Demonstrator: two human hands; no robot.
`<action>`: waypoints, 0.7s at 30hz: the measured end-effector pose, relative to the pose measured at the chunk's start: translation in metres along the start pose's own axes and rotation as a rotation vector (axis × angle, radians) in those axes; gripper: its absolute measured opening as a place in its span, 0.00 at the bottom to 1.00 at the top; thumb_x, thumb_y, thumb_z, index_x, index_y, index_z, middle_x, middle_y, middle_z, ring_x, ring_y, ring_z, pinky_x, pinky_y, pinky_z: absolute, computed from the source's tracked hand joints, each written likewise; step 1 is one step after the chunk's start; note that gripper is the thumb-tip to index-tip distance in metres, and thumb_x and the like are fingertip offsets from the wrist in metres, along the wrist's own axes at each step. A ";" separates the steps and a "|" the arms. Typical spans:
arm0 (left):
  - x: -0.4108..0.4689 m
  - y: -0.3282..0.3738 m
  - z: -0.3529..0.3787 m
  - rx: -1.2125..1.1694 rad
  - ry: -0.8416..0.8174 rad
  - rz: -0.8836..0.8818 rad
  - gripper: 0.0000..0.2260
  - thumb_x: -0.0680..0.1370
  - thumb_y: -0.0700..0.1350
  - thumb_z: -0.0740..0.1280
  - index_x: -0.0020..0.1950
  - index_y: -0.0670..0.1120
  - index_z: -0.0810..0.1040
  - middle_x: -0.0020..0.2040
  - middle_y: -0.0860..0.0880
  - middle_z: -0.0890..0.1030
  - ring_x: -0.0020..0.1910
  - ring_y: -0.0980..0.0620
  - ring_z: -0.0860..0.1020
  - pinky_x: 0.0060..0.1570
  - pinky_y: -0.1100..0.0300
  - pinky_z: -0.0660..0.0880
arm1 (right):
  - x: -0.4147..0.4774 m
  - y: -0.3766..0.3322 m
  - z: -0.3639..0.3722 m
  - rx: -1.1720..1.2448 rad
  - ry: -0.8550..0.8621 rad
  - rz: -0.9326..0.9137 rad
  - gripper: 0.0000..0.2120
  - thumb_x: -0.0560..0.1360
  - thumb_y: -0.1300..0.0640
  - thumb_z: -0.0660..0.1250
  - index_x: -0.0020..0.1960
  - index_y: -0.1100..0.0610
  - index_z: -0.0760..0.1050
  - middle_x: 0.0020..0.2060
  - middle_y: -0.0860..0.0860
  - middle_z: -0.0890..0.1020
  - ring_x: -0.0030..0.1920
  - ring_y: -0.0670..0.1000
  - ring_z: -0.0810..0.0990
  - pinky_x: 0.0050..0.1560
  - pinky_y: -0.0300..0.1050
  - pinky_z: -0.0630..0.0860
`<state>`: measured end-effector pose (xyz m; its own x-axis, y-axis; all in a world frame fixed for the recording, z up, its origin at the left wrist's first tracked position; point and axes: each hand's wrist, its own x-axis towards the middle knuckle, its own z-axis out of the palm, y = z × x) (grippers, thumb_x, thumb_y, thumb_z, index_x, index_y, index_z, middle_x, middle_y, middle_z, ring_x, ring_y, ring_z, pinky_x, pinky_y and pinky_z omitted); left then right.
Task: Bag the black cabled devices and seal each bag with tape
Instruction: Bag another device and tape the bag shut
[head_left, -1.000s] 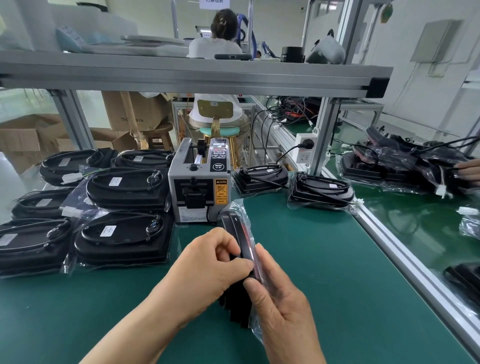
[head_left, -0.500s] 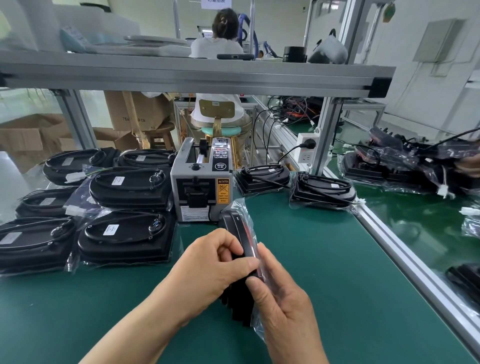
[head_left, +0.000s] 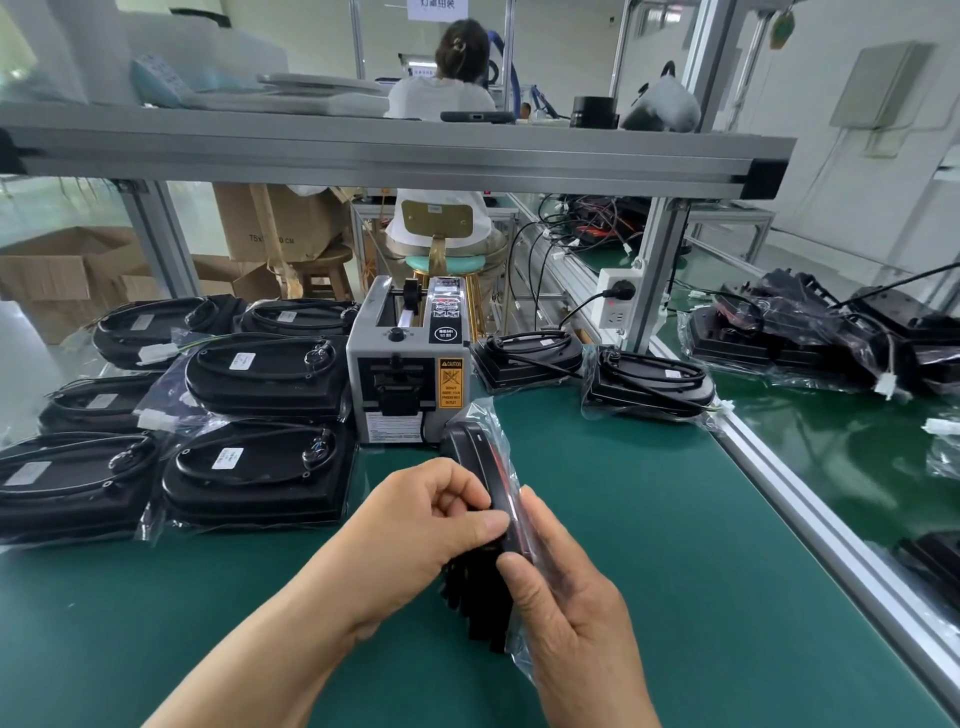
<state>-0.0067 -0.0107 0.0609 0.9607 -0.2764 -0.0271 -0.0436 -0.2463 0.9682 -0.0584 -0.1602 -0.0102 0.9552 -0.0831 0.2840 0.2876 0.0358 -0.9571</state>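
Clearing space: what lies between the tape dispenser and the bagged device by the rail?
Head view: another black cabled device, right beside the tape dispenser.

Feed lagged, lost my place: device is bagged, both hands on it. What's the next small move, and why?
Probably hold the bag with the right hand and send the left hand to the tape dispenser for a strip. The device already sits inside the clear bag, gripped on edge by both hands; no tape shows on it, and the dispenser stands just beyond.
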 end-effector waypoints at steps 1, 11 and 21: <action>0.001 -0.001 -0.001 -0.016 -0.002 -0.009 0.05 0.72 0.45 0.77 0.42 0.48 0.81 0.34 0.52 0.76 0.35 0.55 0.72 0.39 0.61 0.71 | 0.000 0.000 0.000 -0.002 -0.001 0.000 0.25 0.71 0.43 0.71 0.67 0.42 0.74 0.62 0.35 0.80 0.65 0.38 0.77 0.62 0.29 0.71; 0.000 -0.005 -0.002 -0.035 -0.010 -0.002 0.16 0.59 0.59 0.77 0.42 0.55 0.82 0.33 0.57 0.74 0.34 0.58 0.70 0.37 0.63 0.71 | 0.000 0.001 0.000 -0.031 0.001 0.007 0.22 0.73 0.49 0.70 0.67 0.40 0.73 0.62 0.32 0.79 0.65 0.37 0.76 0.61 0.28 0.71; -0.007 -0.006 -0.001 -0.089 -0.048 -0.001 0.07 0.69 0.45 0.75 0.43 0.56 0.82 0.36 0.56 0.74 0.37 0.57 0.71 0.41 0.65 0.72 | 0.000 -0.001 0.002 -0.030 0.025 0.022 0.29 0.67 0.36 0.70 0.66 0.39 0.74 0.62 0.33 0.80 0.65 0.38 0.77 0.64 0.33 0.72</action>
<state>-0.0135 -0.0067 0.0559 0.9464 -0.3207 -0.0382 -0.0156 -0.1635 0.9864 -0.0586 -0.1585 -0.0089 0.9592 -0.1076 0.2613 0.2637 0.0082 -0.9646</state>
